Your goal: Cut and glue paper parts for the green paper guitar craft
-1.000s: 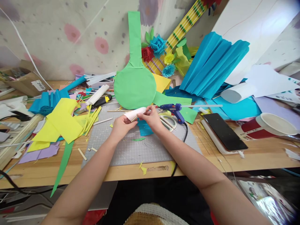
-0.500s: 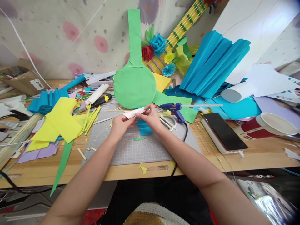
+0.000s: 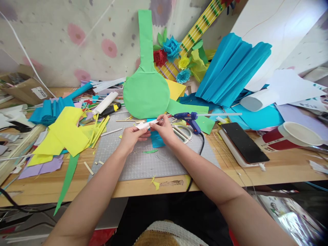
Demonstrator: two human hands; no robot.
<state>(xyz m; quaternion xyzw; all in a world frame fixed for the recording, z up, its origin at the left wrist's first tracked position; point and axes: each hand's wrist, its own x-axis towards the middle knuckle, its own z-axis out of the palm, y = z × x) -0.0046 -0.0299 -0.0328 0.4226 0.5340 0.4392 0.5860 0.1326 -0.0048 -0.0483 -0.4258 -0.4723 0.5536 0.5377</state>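
Note:
Between my two hands is a small rolled piece of white paper (image 3: 144, 125), held a little above the grey cutting mat (image 3: 153, 167). My left hand (image 3: 133, 136) pinches its left end, and my right hand (image 3: 164, 127) grips the right end with thumb and fingers. Part of the roll is covered by my fingers. Beneath the hands lies a blue paper piece (image 3: 157, 140). Just right of my right hand are a blue glue gun (image 3: 189, 118) and scissors with pale handles (image 3: 185, 133). A round green paper shape with a long neck (image 3: 146, 94) stands behind them.
Yellow paper pieces (image 3: 66, 128) and a black-and-yellow cutter (image 3: 111, 108) lie at left. On the right are a phone (image 3: 244, 141), a paper cup (image 3: 289, 136) and folded blue paper (image 3: 233, 70). The glue gun's black cord (image 3: 197, 160) runs over the table's front edge.
Both hands still hold the white paper roll in nearly the same place. Their fingers have shifted slightly on it, and the whole view has drifted a little.

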